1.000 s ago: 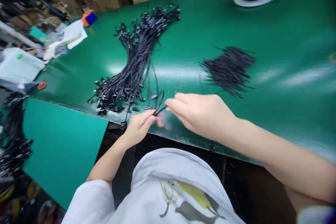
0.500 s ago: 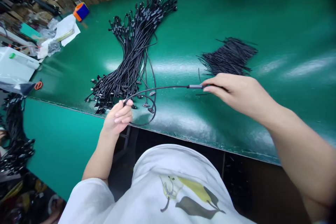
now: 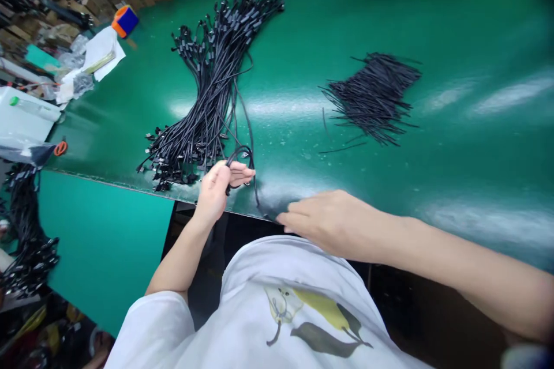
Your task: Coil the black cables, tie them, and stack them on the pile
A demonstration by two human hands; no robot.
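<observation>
At the green worktable's near edge: a black cable's blurred tail is pinched between the right hand's fingertips.
Cable loops: gripped by the left hand, fingers curled; seemingly part-wound, tail left out.
Beyond, left: bundled cables are laid out, apparently uncoiled.
Beyond, right: black twist ties are heaped.

White shirt, short white sleeve, yellow fruit-like print, grey-green printed leaves, pale cream motif

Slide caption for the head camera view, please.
Left hand holds a looped black cable, right hand by its blurred lower part, near piled cables on a green table.
</observation>
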